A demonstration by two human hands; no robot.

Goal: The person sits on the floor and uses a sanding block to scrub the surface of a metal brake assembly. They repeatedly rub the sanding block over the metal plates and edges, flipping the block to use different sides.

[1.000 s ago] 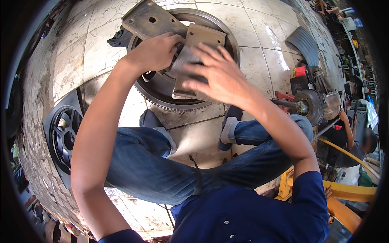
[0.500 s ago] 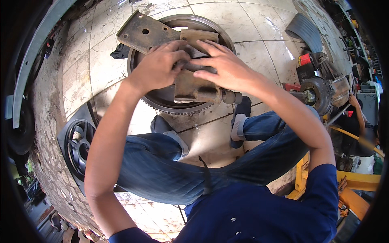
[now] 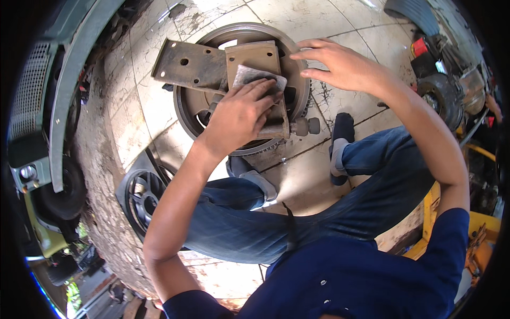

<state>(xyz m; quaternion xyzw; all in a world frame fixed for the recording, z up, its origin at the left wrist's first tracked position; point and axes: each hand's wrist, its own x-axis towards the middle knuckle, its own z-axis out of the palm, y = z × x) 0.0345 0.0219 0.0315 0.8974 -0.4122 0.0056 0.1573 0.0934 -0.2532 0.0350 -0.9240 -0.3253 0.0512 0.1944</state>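
Under the fingers of my left hand [image 3: 239, 114] is a folded greyish sheet [image 3: 256, 74], which looks like sandpaper; I cannot tell its kind for certain. The hand presses it onto a rusty metal bracket [image 3: 254, 52] with holes in its plate and a thick tube at its near edge. My right hand [image 3: 334, 63] hovers right of the bracket, fingers apart, holding nothing. A flat brown steel plate [image 3: 191, 65] with several holes lies against the bracket's left side. Both rest on a large round toothed flywheel [image 3: 304, 80], partly covered.
A black plastic fan shroud [image 3: 139, 186] leans by my left knee. My feet, in dark socks, are near the flywheel on cracked tiles [image 3: 340, 32]. At right lie a red-and-black can-like object [image 3: 418, 49], a dark hub-like part [image 3: 438, 98] and a yellow frame [image 3: 427, 218].
My right hand has lifted off the bracket and moved right. My left hand has come down over the bracket, and the greyish sheet now shows under it. The whole view has shifted.
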